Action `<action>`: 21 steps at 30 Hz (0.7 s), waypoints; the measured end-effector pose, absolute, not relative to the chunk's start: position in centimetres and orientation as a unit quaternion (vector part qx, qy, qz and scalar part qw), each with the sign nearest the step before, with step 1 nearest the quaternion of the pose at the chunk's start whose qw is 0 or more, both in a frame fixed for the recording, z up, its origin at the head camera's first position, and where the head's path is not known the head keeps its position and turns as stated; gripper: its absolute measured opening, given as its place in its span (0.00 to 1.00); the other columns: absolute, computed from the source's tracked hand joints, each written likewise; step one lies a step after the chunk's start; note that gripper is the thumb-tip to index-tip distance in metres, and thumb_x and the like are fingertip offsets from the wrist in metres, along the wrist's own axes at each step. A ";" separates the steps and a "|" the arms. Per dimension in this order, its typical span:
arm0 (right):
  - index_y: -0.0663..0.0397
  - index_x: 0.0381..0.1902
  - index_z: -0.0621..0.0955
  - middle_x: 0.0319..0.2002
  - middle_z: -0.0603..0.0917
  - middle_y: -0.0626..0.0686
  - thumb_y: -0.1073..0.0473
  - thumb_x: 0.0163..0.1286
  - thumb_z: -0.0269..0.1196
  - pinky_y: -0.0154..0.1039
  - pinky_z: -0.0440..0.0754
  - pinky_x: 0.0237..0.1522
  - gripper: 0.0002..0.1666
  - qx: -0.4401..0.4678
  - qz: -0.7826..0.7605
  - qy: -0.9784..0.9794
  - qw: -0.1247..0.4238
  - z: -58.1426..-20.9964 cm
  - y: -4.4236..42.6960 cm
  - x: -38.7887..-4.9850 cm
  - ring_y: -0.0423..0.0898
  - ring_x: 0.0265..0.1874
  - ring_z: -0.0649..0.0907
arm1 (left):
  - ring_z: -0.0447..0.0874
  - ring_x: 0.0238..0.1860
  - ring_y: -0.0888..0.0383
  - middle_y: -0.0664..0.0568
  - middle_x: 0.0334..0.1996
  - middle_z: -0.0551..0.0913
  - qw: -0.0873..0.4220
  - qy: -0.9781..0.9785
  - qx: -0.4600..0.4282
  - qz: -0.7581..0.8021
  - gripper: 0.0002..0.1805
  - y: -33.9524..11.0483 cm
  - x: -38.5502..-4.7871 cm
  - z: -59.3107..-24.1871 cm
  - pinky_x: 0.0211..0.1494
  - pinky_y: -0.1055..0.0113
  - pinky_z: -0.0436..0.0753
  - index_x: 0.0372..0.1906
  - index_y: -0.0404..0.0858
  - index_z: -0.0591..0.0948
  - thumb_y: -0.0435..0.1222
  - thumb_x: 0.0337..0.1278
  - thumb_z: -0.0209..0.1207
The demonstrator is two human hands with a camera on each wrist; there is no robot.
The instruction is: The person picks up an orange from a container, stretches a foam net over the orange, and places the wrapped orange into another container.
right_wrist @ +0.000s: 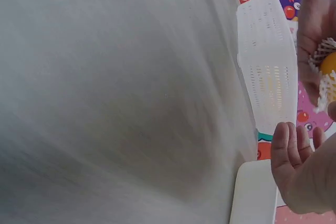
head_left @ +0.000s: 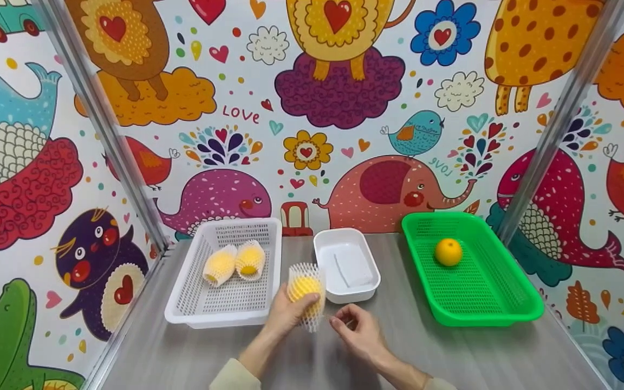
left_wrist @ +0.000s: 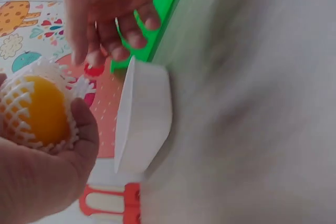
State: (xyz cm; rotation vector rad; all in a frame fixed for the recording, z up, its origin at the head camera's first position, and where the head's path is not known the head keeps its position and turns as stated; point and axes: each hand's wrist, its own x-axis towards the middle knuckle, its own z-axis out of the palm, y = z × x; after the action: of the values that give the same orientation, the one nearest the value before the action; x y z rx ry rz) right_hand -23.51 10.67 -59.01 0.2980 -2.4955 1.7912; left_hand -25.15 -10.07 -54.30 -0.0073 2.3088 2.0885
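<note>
In the head view my left hand (head_left: 288,307) grips an orange (head_left: 305,290) wrapped in a white foam net (head_left: 312,322), thumb across its front. The net stands out beyond the fruit at both ends, and bare orange peel shows through its opening in the left wrist view. Just right of the net is my right hand (head_left: 362,331), its fingers loosely bent. From the left wrist view, the fingers of that right hand (left_wrist: 107,11) hang apart with nothing visible between them. A small white tub (head_left: 347,265) stands behind the hands.
On the left, a white basket (head_left: 182,295) contains two net-wrapped fruits (head_left: 235,262). A green basket (head_left: 515,309) at the right holds one unwrapped orange (head_left: 448,252). Patterned wall panels enclose the grey table (head_left: 312,368) at the back and sides, with metal posts (head_left: 111,119) at the corners.
</note>
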 end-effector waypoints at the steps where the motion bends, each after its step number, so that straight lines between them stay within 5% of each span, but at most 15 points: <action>1: 0.56 0.40 0.87 0.34 0.90 0.50 0.57 0.73 0.75 0.28 0.81 0.32 0.09 0.113 0.565 -0.816 0.040 -59.0 10.5 -23.5 0.33 0.27 0.82 | 0.88 0.49 0.54 0.38 0.55 0.86 0.002 0.758 -0.003 0.652 0.38 -10.6 -25.4 -53.9 0.49 0.63 0.89 0.71 0.27 0.70 0.42 0.67 0.74; 12: 0.46 0.35 0.84 0.31 0.87 0.45 0.64 0.65 0.77 0.28 0.82 0.35 0.11 0.312 0.343 -0.839 0.284 -59.5 8.3 -24.1 0.41 0.31 0.87 | 0.85 0.59 0.47 0.41 0.65 0.84 -0.036 0.876 -0.057 0.478 0.53 -16.2 -26.9 -51.3 0.65 0.47 0.86 0.81 0.38 0.69 0.51 0.55 0.82; 21: 0.45 0.38 0.85 0.33 0.85 0.43 0.60 0.66 0.79 0.34 0.82 0.36 0.11 0.367 0.236 -0.844 0.312 -58.4 5.7 -25.2 0.39 0.32 0.84 | 0.85 0.56 0.44 0.39 0.60 0.86 -0.041 0.929 -0.061 0.362 0.53 -20.0 -28.7 -50.6 0.62 0.43 0.86 0.78 0.38 0.68 0.54 0.53 0.80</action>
State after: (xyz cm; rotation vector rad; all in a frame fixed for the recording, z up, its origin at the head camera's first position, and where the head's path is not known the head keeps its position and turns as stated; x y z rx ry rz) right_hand -25.25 5.72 -58.45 0.9674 -2.2278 0.6218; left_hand -28.70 -20.03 -50.64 -0.1962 2.9986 1.1672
